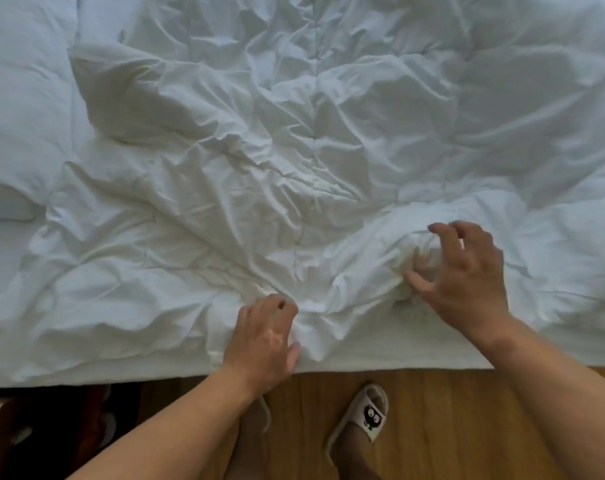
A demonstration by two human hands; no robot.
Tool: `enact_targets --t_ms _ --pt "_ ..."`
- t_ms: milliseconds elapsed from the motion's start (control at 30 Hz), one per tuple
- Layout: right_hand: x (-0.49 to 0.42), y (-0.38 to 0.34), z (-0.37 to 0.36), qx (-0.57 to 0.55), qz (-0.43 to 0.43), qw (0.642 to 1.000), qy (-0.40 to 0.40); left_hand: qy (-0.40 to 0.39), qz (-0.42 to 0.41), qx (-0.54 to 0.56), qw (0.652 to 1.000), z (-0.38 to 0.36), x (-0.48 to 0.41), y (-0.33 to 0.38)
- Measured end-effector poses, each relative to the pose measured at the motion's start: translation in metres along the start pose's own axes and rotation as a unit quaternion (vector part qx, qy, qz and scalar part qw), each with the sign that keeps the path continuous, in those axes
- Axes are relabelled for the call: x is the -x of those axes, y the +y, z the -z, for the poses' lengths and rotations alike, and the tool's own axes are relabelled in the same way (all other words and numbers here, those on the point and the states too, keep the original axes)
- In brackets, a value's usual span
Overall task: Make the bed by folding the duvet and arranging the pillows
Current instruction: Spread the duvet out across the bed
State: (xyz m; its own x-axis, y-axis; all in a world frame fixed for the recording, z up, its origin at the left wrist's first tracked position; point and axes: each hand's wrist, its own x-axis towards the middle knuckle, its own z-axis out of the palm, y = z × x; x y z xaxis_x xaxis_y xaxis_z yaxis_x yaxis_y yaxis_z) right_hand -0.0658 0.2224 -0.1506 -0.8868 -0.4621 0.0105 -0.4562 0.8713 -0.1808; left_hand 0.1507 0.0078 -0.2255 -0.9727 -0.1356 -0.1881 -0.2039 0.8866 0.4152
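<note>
A crumpled white duvet (294, 150) covers most of the bed. My left hand (264, 341) is at the bed's near edge, its fingers curled into a pinch of duvet fabric, with creases fanning out from the grip. My right hand (464, 278) is further right over a raised bunch of the duvet. Its fingers are spread and bent, its thumb touches the fabric, and its fingertips lie bare on top. A white pillow (20, 98) lies at the far left, and a second one (6, 206) sits just below it, partly under the duvet's edge.
The mattress edge (398, 362) runs across the frame below the hands. I stand on a wooden floor (450, 427), one foot in a white slipper (367, 415) with a cartoon face. Dark, unclear objects (51, 431) sit at the lower left beside the bed.
</note>
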Motion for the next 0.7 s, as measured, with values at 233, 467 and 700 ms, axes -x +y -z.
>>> enact_targets --t_ms 233,467,700 --pt "0.057 0.128 -0.024 0.149 -0.031 0.944 -0.293 -0.149 0.098 -0.026 0.984 -0.036 -0.077 0.111" --pt "-0.012 0.209 0.06 0.188 -0.022 0.938 -0.291 -0.161 0.101 -0.052 0.98 -0.048 -0.108 0.117" --pt "0.04 0.24 0.039 -0.083 -0.067 0.992 -0.074 -0.242 0.173 -0.148 0.943 -0.065 -0.114 0.149"
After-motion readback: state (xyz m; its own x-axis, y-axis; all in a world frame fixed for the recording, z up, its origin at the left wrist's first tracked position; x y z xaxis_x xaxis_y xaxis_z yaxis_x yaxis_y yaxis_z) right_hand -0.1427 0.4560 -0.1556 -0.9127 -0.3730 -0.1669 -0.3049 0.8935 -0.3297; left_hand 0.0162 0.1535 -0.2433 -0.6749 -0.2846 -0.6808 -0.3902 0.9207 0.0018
